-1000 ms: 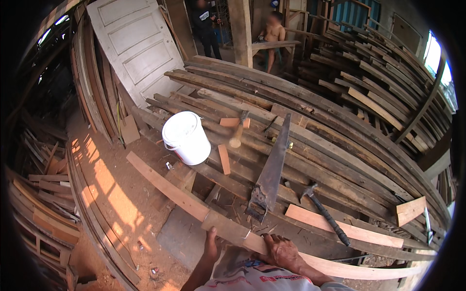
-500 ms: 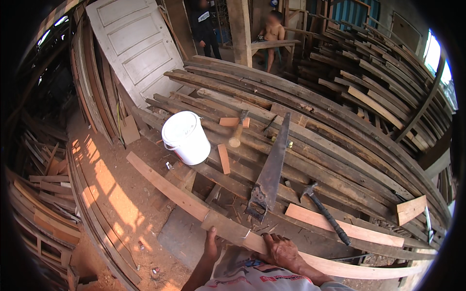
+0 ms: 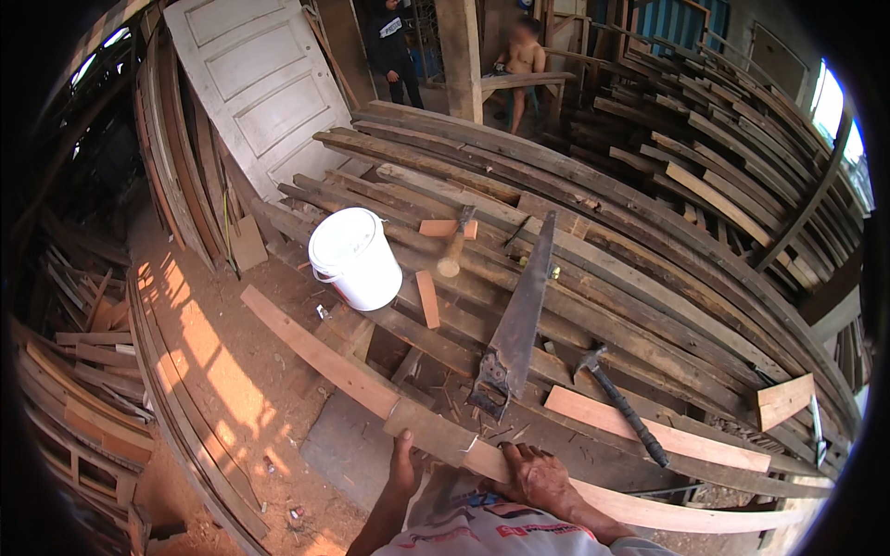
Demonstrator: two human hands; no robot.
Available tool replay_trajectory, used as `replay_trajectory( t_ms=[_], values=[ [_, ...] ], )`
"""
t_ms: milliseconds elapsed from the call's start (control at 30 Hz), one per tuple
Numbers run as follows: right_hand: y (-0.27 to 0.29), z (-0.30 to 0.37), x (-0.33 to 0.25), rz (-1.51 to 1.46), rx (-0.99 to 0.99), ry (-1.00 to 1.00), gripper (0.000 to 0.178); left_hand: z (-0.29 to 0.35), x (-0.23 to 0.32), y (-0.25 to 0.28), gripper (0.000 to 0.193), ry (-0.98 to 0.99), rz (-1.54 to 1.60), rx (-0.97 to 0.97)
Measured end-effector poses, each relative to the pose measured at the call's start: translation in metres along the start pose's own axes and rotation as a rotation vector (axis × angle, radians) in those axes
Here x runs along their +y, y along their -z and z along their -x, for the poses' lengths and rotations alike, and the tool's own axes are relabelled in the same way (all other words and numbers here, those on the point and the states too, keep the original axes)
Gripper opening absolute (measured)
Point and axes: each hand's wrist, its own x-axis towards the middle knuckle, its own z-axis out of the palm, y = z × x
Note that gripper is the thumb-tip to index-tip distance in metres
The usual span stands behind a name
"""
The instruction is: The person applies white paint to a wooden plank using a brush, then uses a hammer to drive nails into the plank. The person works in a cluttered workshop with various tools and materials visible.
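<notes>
A long pale wooden board (image 3: 322,359) runs across in front of me, from mid-left to lower right. A shorter, darker wood piece (image 3: 434,434) lies against its middle. My left hand (image 3: 404,466) grips at this piece, thumb on the near edge and the other fingers hidden. Farther right, my right hand (image 3: 535,475) is closed over the board, fingers curled across its top. Beyond the hands a handsaw (image 3: 514,334) lies with its handle toward me. To its right is a claw hammer (image 3: 623,408) with a dark wrapped handle, across a light board (image 3: 658,431).
A white lidded bucket (image 3: 357,261) stands on the timber stack (image 3: 445,171). Near it lie a wooden-handled chisel (image 3: 454,248) and small wood offcuts (image 3: 427,298). A panelled door (image 3: 255,88) leans behind. Two people (image 3: 389,51) are at the back. More lumber (image 3: 714,167) fills the right side.
Both hands keep their places on the board. The view has shifted very slightly. At the back, the standing person has shifted a little.
</notes>
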Motion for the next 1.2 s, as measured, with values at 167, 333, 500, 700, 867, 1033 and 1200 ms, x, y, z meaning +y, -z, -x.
replay_trajectory(
  t_ms=[167,333,500,700,867,1033,1200],
  values=[
    [0.001,0.000,0.001,-0.002,-0.034,-0.005,0.084,0.002,0.000,0.000,0.083,-0.006,-0.002,0.006],
    [-0.001,0.001,0.003,-0.001,-0.086,-0.016,0.089,0.003,0.000,0.000,0.083,-0.015,-0.008,-0.015],
    [-0.004,0.001,0.007,0.018,-0.066,-0.011,0.089,-0.007,-0.010,0.011,0.076,-0.006,0.070,-0.036],
    [0.006,0.000,-0.002,0.006,-0.029,0.002,0.094,0.004,0.002,-0.004,0.081,-0.035,-0.003,0.020],
    [0.006,-0.002,-0.006,0.007,0.022,0.028,0.101,-0.003,-0.034,0.004,0.082,0.011,0.128,0.112],
    [0.000,0.000,-0.007,-0.084,0.011,0.023,0.100,0.014,-0.068,0.030,0.092,0.173,0.286,0.390],
    [0.008,-0.001,-0.003,-0.143,0.138,0.098,0.086,0.030,-0.151,0.131,0.069,0.121,0.124,0.512]
  ],
)
